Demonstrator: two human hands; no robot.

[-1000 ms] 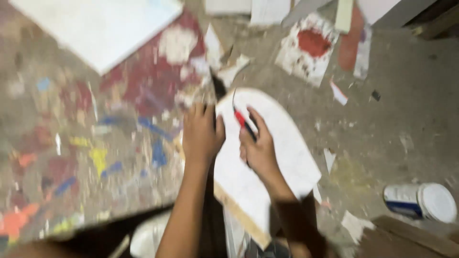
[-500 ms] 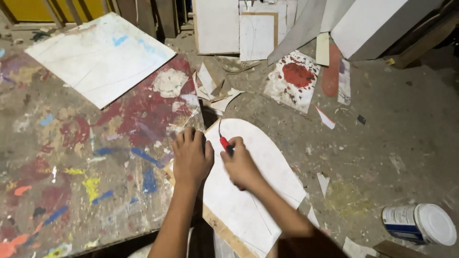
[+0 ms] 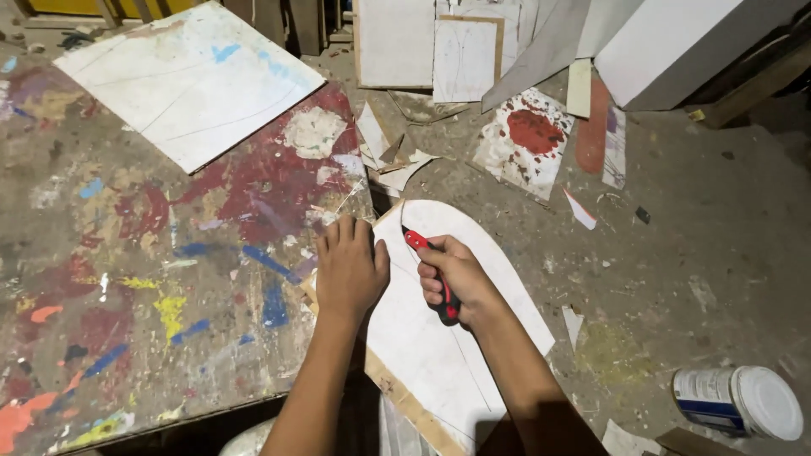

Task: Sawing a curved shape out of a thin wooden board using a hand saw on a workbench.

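Both hands have slid down the white arched board (image 3: 460, 338): left hand (image 3: 348, 272) flat, fingers released, steadying it; right hand (image 3: 456, 283) clenched on a red utility knife (image 3: 429, 270), apparently scoring.

Right hand (image 3: 456, 274) grips knife (image 3: 431, 274) on white board (image 3: 439, 355).

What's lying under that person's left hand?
The left hand presses flat at the left edge of a rounded white board, next to the paint-splattered table. The right hand holds a red-and-black utility knife. The exact spot beneath the palm is hidden.
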